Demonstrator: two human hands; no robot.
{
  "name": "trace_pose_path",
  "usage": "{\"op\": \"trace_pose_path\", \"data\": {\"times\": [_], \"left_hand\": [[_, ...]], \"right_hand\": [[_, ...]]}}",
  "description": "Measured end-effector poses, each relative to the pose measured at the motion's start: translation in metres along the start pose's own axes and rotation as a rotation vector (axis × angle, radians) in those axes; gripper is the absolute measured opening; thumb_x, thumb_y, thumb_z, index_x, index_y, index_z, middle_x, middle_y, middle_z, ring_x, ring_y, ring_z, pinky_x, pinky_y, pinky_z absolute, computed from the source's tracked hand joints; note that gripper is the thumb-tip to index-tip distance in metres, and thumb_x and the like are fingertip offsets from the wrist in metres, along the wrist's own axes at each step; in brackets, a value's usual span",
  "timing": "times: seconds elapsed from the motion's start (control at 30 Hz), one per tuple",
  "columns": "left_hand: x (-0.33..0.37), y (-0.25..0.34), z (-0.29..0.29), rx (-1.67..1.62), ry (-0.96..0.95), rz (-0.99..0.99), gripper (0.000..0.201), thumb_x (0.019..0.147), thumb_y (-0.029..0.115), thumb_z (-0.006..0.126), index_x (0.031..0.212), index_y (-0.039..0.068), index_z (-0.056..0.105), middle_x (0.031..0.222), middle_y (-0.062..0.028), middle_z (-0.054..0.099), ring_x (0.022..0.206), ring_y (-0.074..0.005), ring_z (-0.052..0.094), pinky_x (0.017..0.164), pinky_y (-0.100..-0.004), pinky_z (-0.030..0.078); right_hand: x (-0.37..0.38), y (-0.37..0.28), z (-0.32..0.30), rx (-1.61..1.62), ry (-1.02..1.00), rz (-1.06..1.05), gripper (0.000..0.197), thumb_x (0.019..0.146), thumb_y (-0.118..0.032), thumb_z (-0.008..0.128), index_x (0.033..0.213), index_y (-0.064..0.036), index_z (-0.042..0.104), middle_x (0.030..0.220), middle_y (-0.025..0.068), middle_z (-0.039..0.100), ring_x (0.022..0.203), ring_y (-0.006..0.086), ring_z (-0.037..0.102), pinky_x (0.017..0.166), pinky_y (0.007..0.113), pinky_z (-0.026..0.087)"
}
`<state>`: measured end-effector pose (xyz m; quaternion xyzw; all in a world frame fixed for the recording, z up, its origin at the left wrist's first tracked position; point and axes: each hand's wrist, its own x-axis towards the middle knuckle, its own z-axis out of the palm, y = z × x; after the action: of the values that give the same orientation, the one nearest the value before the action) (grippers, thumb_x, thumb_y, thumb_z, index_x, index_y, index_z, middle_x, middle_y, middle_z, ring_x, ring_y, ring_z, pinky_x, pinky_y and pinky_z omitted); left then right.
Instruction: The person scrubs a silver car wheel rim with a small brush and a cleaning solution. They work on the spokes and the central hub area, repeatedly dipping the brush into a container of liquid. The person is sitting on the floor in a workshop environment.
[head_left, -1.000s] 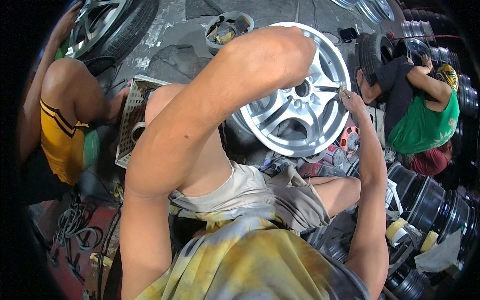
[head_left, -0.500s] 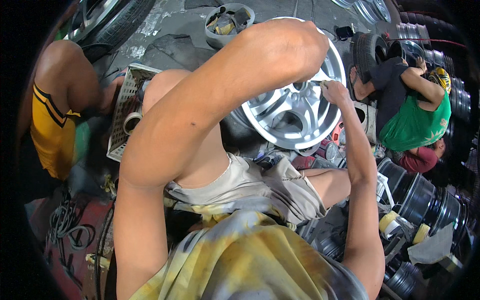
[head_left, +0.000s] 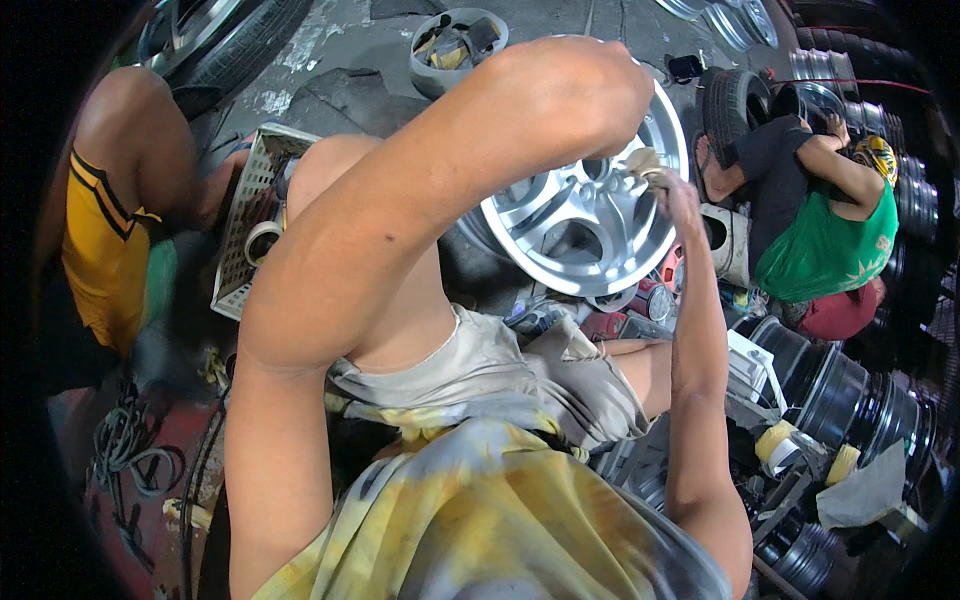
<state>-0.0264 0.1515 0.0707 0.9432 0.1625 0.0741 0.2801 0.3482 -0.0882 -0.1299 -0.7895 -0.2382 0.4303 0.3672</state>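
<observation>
A silver alloy wheel rim [head_left: 560,275] leans in front of me, its spoked face turned up toward me. My right hand [head_left: 680,198] is at the right side of the rim, fingers closed around a small folded beige sheet [head_left: 643,163], which lies against a spoke near the hub. Whether the sheet is cloth or sandpaper I cannot tell. My left arm crosses over the upper part of the rim. The left hand [head_left: 628,95] bends down at the rim's top, its fingers hidden behind the wrist.
A grey tub [head_left: 440,78] with scraps stands beyond the rim. At left are a plastic crate [head_left: 238,262] and a person in yellow shorts [head_left: 100,255]. On the right, a person in a green shirt [head_left: 835,245] sits near a tire [head_left: 735,100]; dark rims [head_left: 835,390] lie closer.
My right hand has moved slightly down, and the beige sheet now shows more against the spoke. The left arm has barely moved. The person in green has bent a little lower.
</observation>
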Motion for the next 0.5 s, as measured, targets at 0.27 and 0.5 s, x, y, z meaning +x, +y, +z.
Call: {"op": "trace_pose_path", "data": {"times": [0.27, 0.5], "left_hand": [[0.016, 0.006, -0.009, -0.117, -0.233, -0.047, 0.018, 0.085, 0.016, 0.063, 0.089, 0.000, 0.068, 0.087, -0.0230, 0.067, 0.086, -0.0385, 0.067, 0.078, -0.0474, 0.053], [0.008, -0.021, 0.037, 0.098, 0.333, 0.257, 0.017, 0.082, 0.017, 0.072, 0.094, 0.006, 0.077, 0.093, -0.0221, 0.072, 0.093, -0.0359, 0.072, 0.078, -0.0404, 0.058]], "right_hand": [[0.022, -0.025, 0.081, -1.395, 0.068, -0.189, 0.037, 0.095, -0.027, 0.046, 0.103, 0.0001, 0.070, 0.101, 0.0303, 0.069, 0.097, 0.0477, 0.067, 0.089, 0.055, 0.053], [-0.031, -0.003, 0.059, -0.867, 0.035, -0.321, 0.031, 0.097, -0.025, 0.055, 0.110, -0.0013, 0.069, 0.087, 0.0275, 0.069, 0.080, 0.0447, 0.067, 0.072, 0.044, 0.051]]}}
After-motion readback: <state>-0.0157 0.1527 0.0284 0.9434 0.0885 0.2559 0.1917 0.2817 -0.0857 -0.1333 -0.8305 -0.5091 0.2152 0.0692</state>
